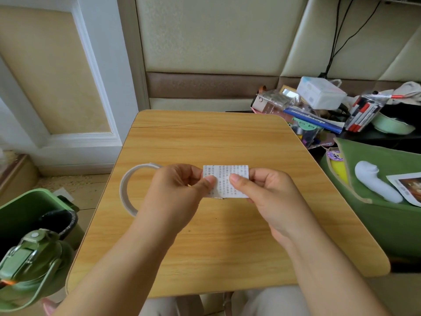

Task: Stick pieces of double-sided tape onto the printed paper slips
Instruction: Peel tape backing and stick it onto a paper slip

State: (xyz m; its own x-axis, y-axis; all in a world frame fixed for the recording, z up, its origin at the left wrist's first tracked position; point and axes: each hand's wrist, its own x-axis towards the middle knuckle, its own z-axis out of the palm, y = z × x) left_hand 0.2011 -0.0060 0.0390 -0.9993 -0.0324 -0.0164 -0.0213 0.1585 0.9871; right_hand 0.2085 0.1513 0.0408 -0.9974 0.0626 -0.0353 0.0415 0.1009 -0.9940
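Note:
A small white printed paper slip (225,173) is held up over the middle of the wooden table (205,137). My left hand (180,190) pinches its left edge with thumb and fingers. My right hand (268,192) pinches its right part, thumb on the printed face. A white roll of double-sided tape (125,190) lies flat on the table at the left, partly hidden behind my left hand and wrist. A small grey scrap shows at the slip's lower edge.
A green bin with a black liner (57,220) and a green bottle (29,258) stand at the lower left. A green bag (376,215) with a white object lies at the right. Cluttered boxes, pens and packets (319,106) sit beyond the table's far right corner.

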